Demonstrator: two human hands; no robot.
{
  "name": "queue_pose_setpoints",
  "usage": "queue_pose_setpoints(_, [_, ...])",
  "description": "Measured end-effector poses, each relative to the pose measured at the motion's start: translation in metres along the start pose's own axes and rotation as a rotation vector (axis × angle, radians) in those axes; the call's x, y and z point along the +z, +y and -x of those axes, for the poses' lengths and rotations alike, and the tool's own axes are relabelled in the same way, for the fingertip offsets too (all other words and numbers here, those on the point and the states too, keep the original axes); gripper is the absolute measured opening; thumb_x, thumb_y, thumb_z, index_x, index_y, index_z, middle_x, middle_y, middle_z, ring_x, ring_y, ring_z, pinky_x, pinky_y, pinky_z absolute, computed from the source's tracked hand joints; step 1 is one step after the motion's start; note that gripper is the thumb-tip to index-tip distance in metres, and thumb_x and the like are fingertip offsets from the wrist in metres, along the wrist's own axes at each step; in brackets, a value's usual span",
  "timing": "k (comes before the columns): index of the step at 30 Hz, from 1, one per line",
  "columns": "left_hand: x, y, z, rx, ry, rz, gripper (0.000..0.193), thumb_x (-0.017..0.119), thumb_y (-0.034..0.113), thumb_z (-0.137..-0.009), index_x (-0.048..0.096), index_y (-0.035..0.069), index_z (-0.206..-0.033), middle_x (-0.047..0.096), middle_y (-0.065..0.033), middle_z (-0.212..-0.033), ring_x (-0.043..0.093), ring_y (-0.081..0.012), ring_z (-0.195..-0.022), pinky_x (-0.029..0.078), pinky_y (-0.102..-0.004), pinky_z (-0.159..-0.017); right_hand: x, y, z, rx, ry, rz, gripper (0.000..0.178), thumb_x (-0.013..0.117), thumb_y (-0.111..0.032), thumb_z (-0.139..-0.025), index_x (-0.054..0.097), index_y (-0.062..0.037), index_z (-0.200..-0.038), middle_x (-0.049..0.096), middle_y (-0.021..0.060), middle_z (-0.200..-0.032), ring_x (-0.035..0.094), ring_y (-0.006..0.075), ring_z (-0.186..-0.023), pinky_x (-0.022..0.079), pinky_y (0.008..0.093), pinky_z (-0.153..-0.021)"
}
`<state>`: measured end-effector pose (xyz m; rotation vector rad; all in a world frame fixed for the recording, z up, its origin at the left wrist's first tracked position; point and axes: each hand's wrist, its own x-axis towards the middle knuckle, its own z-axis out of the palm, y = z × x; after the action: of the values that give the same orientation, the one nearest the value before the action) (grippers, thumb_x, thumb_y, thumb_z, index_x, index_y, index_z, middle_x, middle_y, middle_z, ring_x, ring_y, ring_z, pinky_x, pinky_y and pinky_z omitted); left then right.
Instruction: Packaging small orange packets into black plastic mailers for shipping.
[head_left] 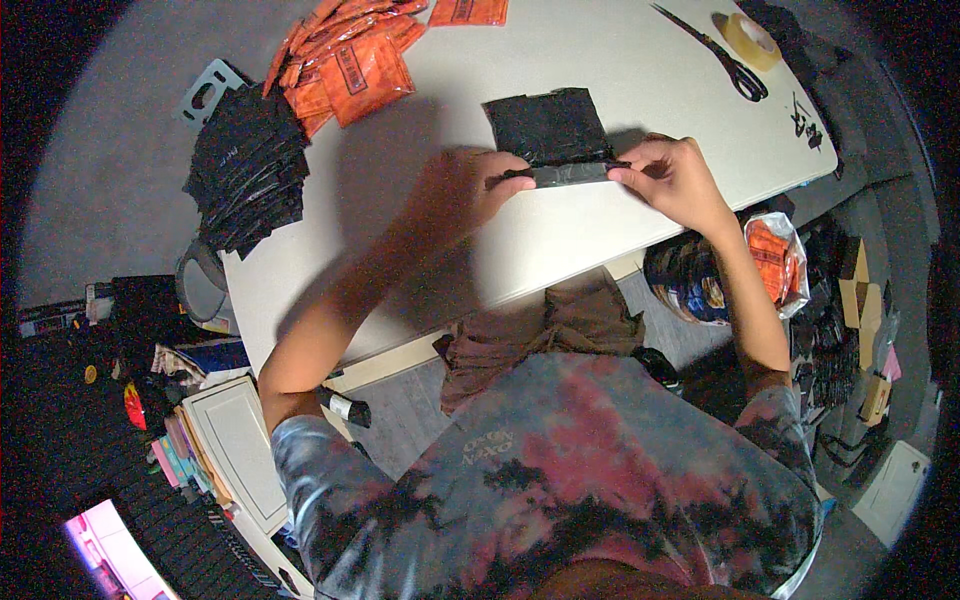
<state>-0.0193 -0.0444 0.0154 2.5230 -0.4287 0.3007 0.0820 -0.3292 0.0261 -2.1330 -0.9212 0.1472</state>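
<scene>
Your left hand (480, 182) and right hand (685, 183) pinch either end of the near edge of a black packet (550, 125) on the white table (620, 60). Leftward lie orange packets (365, 78) and a black stack (245, 170); scissors (723, 56) and a tape roll (738, 45) sit far right.

White tbl (560, 240) — orange pkts (365, 78), blk stack (245, 165), blk pouch (548, 128), scissors (733, 62), tape (742, 44)

One held packet (548, 125), one scissors (714, 46), one tape roll (740, 42)
</scene>
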Motion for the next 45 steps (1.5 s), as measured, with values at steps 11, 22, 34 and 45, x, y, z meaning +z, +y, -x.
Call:
queue_pose_setpoints(11, [0.001,-0.017,-0.013,-0.021,-0.062,-0.01,0.041,0.078,0.028,-0.084,0.07,0.007,-0.118,0.064,-0.0174,-0.113,0.062,-0.0291,-0.097,0.051,-0.0383,-0.089,0.01,0.008,-0.019,0.136,0.024,-0.073,0.023,0.081,-0.019,-0.082,0.072,0.0021,-0.082,0.067,0.0064,-0.065,0.06,0.0114,-0.059,0.05,0.0296,-0.059])
queue_pose_setpoints(22, [0.0,-0.027,-0.017,0.133,-0.078,-0.041,0.051,0.073,0.033,-0.086,0.059,0.004,-0.125,0.04,-0.0313,-0.149,0.033,-0.0509,-0.141,0.031,-0.0516,-0.115,0.024,-0.007,-0.016,0.23,0.207,0.27,0.025,0.08,-0.022,-0.077,0.07,-0.0023,-0.088,0.07,0.0155,-0.091,0.069,0.0288,-0.083,0.053,0.0406,-0.075])
queue_pose_setpoints(34, [0.011,-0.04,-0.013,0.19,-0.141,-0.306,0.073,0.062,0.042,-0.093,0.037,0.006,-0.151,0.032,-0.0244,-0.157,0.028,-0.0469,-0.145,0.028,-0.0501,-0.118,0.05,-0.029,-0.044,-0.502,-0.053,0.554,0.068,0.054,-0.035,-0.098,0.033,0.0057,-0.149,0.024,0.0228,-0.16,0.019,0.0378,-0.15,0.024,0.0494,-0.121])
queue_pose_setpoints(45, [0.015,-0.035,-0.008,0.172,-0.118,-0.405,0.067,0.052,0.039,-0.098,0.034,0.004,-0.152,0.026,-0.0236,-0.16,0.022,-0.0437,-0.148,0.028,-0.0654,-0.112,0.058,-0.018,-0.056,-0.49,-0.124,0.62,0.066,0.05,-0.037,-0.1,0.038,0.0124,-0.142,0.035,0.0282,-0.153,0.034,0.0409,-0.143,0.028,0.0474,-0.119])
